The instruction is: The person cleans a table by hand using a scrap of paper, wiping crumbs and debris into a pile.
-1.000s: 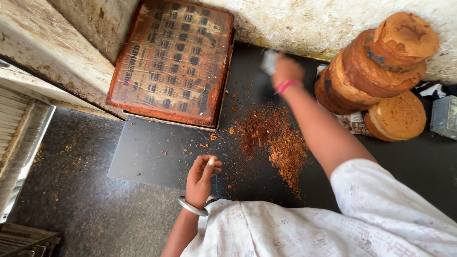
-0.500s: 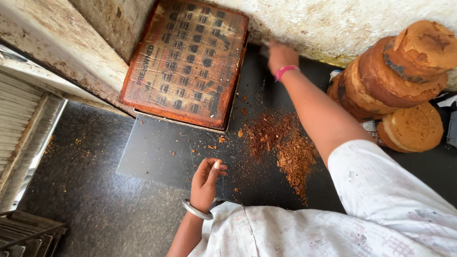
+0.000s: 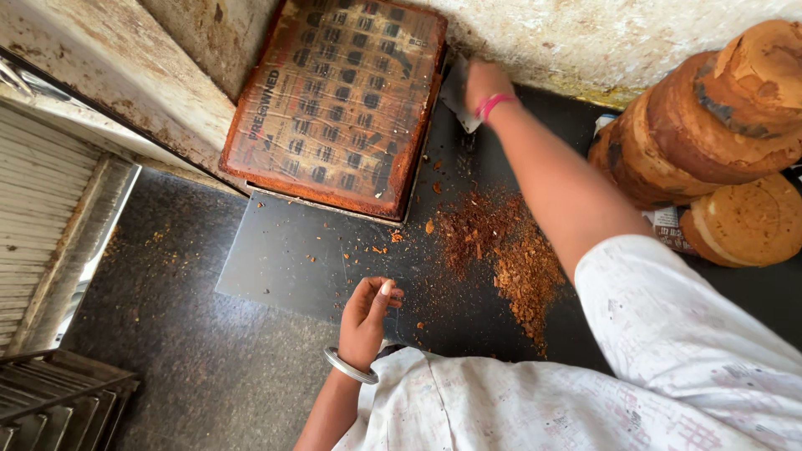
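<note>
The person leans over a dark stone table (image 3: pixel 167 351), the right hand (image 3: pixel 484 83) stretched to the far wall and closed around a small flat grey metal scraper (image 3: pixel 455 93), its blade angled down beside the edge of a worn rust-brown rectangular tray with a faded printed pattern (image 3: pixel 338 100). The left hand (image 3: pixel 368 317), a silver bangle at its wrist, rests near the body on a dark flat metal sheet (image 3: pixel 292 259), fingers loosely curled and holding nothing that I can see. Between the two hands lies a loose heap of reddish-brown crumbs (image 3: pixel 510 250), spread over the sheet and the table. To the right, a leaning stack of round brown jaggery-like blocks (image 3: pixel 710 125) sits close by the outstretched arm. From where I stand, the risk seems to be the sleeve or forearm dragging through the crumbs and scattering them off the edge, or an elbow nudging that tilted stack so a block slides down.
</note>
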